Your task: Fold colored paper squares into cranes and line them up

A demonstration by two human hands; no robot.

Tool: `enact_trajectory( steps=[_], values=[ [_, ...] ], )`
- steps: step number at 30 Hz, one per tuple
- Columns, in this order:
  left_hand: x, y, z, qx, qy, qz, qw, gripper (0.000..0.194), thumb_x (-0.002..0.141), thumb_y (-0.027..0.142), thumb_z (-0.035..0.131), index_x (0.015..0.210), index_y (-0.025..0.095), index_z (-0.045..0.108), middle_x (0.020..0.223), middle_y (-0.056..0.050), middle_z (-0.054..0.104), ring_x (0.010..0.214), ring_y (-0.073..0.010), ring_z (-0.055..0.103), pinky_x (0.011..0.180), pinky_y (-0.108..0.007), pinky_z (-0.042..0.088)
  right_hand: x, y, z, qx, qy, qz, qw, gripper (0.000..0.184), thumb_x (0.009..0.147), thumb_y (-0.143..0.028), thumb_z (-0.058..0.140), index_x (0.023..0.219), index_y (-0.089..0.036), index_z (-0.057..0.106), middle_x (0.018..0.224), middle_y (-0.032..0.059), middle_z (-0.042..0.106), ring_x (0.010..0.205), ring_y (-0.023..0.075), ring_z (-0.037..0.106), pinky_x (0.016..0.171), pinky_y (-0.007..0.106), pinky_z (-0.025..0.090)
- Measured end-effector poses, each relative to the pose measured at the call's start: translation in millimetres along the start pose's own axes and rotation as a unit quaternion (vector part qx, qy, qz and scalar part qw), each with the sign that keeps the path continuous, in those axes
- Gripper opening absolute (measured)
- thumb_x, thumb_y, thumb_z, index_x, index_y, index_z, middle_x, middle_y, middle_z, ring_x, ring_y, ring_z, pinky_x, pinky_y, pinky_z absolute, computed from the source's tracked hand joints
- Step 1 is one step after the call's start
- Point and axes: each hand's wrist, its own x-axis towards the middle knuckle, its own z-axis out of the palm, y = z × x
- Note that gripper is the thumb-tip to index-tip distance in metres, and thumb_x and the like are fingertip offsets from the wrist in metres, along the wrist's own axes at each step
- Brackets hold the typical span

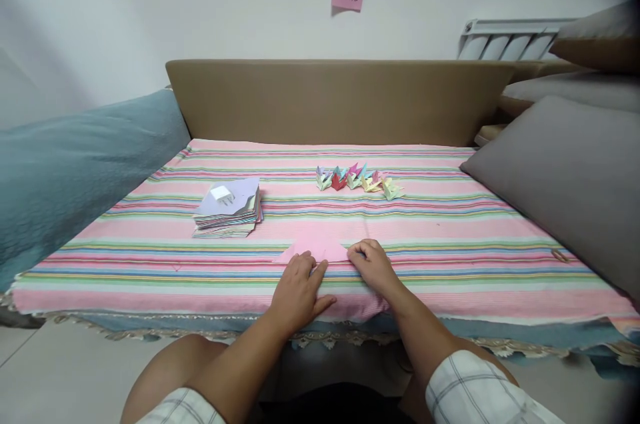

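A pink sheet of origami paper [316, 245], folded to a triangle, lies on the striped cloth in front of me. My left hand [301, 291] rests on its near edge with fingers stretched out and the thumb apart. At the paper's right corner, my right hand [373, 265] is closed in a pinch. The pinched corner itself is covered by the fingers. Beyond the hands stand several folded paper cranes [371, 183] in red, yellow, green and other colours, grouped close together.
To the left sits a stack of paper sheets [230, 216] with a white plug adapter [222, 195] on top. The striped cloth [150, 237] covers the seat. Grey cushions [565, 177] border the right side, a brown backrest [340, 101] the far side, a blue-green armrest [100, 144] the left.
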Motion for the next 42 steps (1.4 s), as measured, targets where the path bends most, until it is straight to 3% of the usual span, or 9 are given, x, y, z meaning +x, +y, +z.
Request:
enact_trajectory(
  steps=[8, 21, 33, 42],
  values=[
    [0.2, 0.7, 0.4, -0.013, 0.008, -0.003, 1.000, 0.064, 0.075, 0.056, 0.057, 0.127, 0.020, 0.045, 0.113, -0.015, 0.049, 0.117, -0.0341, 0.040, 0.097, -0.054, 0.034, 0.5, -8.3, 0.2, -0.056, -0.013, 0.037, 0.998, 0.023, 0.078, -0.039, 0.055, 0.066, -0.022, 0.065, 0.093, 0.0034, 0.059, 0.090, 0.0196, 0.053, 0.076, 0.032, 0.039],
    [3.9, 5.6, -5.5, 0.025, -0.026, -0.017, 0.999, 0.073, 0.073, 0.055, 0.060, 0.130, 0.014, 0.043, 0.110, -0.015, 0.047, 0.106, -0.0313, 0.043, 0.093, -0.048, 0.037, 0.9, -0.2, 0.8, -0.018, -0.015, 0.013, 1.000, 0.017, 0.073, -0.035, 0.060, 0.069, -0.023, 0.071, 0.091, 0.0032, 0.058, 0.091, 0.0184, 0.054, 0.079, 0.030, 0.041],
    [8.1, 10.5, -3.8, 0.023, -0.014, -0.035, 0.999, 0.073, 0.064, 0.049, 0.067, 0.129, 0.025, 0.046, 0.106, -0.012, 0.046, 0.105, -0.0316, 0.041, 0.092, -0.049, 0.033, -1.7, -4.3, 5.8, -0.066, 0.023, -0.001, 0.998, 0.015, 0.071, -0.033, 0.060, 0.062, -0.021, 0.063, 0.089, 0.0039, 0.059, 0.090, 0.0197, 0.053, 0.082, 0.032, 0.039],
    [8.6, 12.1, -4.5, 0.027, -0.022, -0.042, 0.999, 0.072, 0.064, 0.049, 0.067, 0.128, 0.025, 0.047, 0.107, -0.011, 0.045, 0.107, -0.0318, 0.039, 0.095, -0.049, 0.030, 0.6, 5.9, 0.7, -0.036, 0.011, -0.033, 0.999, 0.011, 0.066, -0.023, 0.052, 0.076, -0.021, 0.054, 0.086, 0.0025, 0.057, 0.086, 0.0198, 0.053, 0.077, 0.033, 0.042]
  ],
)
